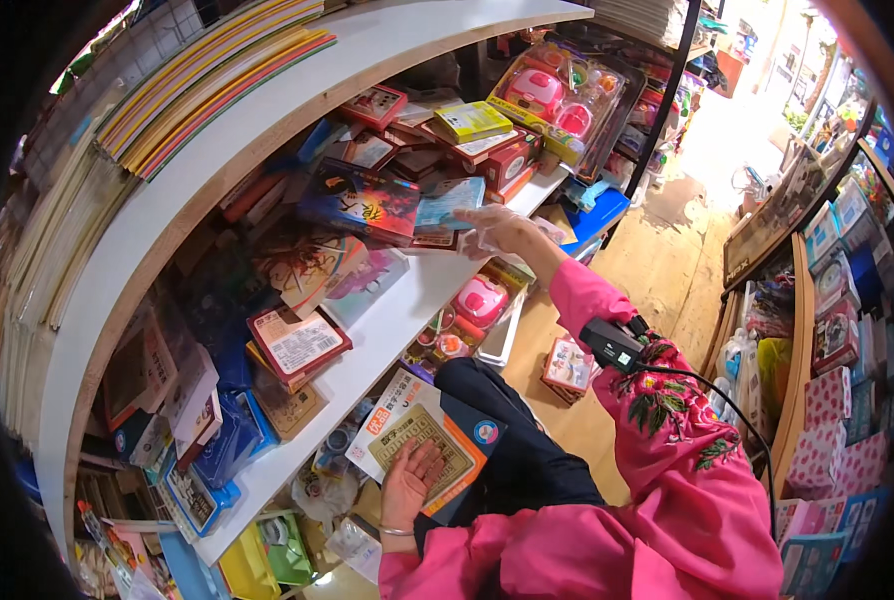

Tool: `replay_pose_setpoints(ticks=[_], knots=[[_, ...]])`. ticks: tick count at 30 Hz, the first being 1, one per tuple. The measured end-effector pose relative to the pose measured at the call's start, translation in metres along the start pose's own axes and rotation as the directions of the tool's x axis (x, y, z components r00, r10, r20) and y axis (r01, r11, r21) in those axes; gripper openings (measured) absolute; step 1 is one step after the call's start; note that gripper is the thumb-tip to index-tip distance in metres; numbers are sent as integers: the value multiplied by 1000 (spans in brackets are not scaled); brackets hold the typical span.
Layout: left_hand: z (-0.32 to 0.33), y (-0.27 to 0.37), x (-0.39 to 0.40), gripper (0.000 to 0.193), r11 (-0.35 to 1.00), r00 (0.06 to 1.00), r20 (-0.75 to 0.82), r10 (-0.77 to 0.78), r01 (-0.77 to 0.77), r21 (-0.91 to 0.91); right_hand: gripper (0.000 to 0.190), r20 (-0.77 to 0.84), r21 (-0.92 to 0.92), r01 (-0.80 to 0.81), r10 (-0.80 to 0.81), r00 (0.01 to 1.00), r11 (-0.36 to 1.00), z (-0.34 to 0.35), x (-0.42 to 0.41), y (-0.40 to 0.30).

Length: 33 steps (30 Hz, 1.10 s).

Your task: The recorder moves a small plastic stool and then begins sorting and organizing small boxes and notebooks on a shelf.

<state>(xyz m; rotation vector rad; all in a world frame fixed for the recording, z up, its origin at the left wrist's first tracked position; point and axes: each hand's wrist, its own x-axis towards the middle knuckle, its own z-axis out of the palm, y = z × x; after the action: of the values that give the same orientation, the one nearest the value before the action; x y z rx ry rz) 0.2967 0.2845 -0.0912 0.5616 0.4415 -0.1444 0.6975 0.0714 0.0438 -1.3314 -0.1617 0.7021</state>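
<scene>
My left hand (411, 480) lies palm up, fingers apart, over a flat number-puzzle box (458, 431) that rests on my lap. My right hand (496, 231), in a thin clear glove, reaches over the white shelf (424, 289), its fingertips beside a light blue packet (451, 202). Whether those fingertips touch or grip the packet cannot be told. Left of it lies a dark box with a flame picture (361, 201). A small yellow box (473, 121) tops a pile of red and white boxes behind. Nearer on the shelf sits a red-edged box (299, 343) on other boxes.
An upper white shelf (214, 112) carries stacked coloured paper or folders (214, 90). A pink toy play set (559, 97) leans at the shelf's far end. Below are another toy set (481, 300) and a small stack of boxes (569, 364) on the floor. Filled racks line the right side.
</scene>
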Motion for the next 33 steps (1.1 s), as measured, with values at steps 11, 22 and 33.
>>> replay_pose_setpoints(ticks=[11,22,33], knots=[[-3,3,-9,37,998,998,-62,17,-21,-64,56,-255,342,-14,107,961,940,78,40,1],[-36,-7,11,35,992,994,-68,-84,77,-100,51,-332,491,47,137,933,870,64,57,4],[-59,-13,21,32,985,997,-22,-76,71,-159,45,-512,63,135,-85,855,989,88,33,1]])
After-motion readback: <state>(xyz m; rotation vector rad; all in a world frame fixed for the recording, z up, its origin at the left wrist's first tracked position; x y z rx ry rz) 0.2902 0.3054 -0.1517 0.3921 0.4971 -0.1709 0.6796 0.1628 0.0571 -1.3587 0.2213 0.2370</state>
